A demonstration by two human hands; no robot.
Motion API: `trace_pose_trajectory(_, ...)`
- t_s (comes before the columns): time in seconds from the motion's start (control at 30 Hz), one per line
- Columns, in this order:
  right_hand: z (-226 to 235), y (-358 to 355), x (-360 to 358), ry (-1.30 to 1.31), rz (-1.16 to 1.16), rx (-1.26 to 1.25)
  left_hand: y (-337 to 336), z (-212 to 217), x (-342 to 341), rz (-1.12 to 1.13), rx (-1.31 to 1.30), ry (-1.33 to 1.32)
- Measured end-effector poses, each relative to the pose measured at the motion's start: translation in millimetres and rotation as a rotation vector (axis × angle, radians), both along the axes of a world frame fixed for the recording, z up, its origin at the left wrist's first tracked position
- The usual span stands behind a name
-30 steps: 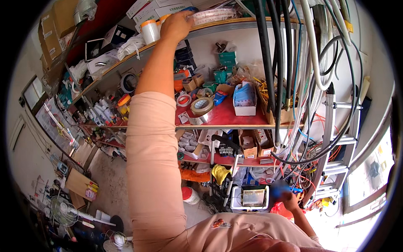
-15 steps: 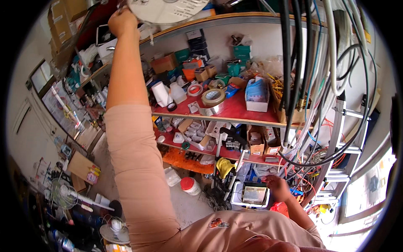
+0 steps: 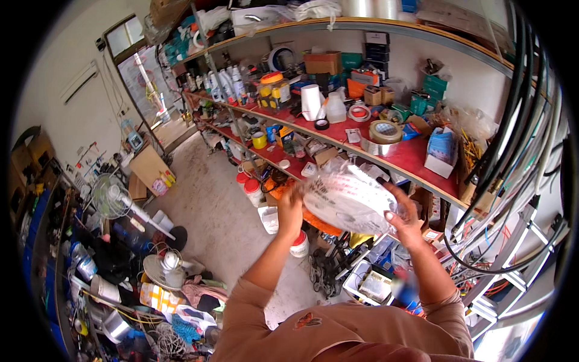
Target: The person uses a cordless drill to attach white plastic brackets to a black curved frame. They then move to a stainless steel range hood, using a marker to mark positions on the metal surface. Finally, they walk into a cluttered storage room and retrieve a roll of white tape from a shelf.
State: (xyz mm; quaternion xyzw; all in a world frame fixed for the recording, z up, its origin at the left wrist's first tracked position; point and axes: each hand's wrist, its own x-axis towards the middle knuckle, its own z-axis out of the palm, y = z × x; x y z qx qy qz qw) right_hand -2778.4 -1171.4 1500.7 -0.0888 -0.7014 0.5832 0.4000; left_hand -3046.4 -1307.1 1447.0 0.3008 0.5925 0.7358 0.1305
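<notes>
Before shelves, left hand [image 3: 290, 212], right hand [image 3: 403, 212] (raised) gripping wrapped disc [image 3: 350, 202]

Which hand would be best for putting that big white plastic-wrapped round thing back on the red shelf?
Probably the right hand. It grips the white plastic-wrapped disc-shaped pack on the side nearest the red shelf. The left hand holds the far edge, out toward the open floor.

two hands [image 3: 289, 208], one plastic-wrapped white roll [image 3: 350, 202], two floor fans [image 3: 111, 196], one wide tape roll [image 3: 385, 131]
</notes>
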Motion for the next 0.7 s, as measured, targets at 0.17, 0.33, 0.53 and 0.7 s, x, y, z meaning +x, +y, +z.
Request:
trace_pose_trajectory(0.17,-43,-15,-27,-0.146,-0.092,-0.031,-67,-67,9,-0.165,-0.217,-0.384)
trace_pose_trajectory(0.33,-51,-11,-36,-0.149,-0.277,-0.041,-94,-30,12,-0.207,-0.055,0.035)
trace_pose_trajectory(0.53,-49,-18,-25,-0.305,-0.077,0.171,-60,39,52,-0.11,-0.135,0.553)
trace_pose_trajectory(0.7,-37,-22,8,-0.35,-0.066,0.342,-40,25,54,-0.179,0.009,0.244)
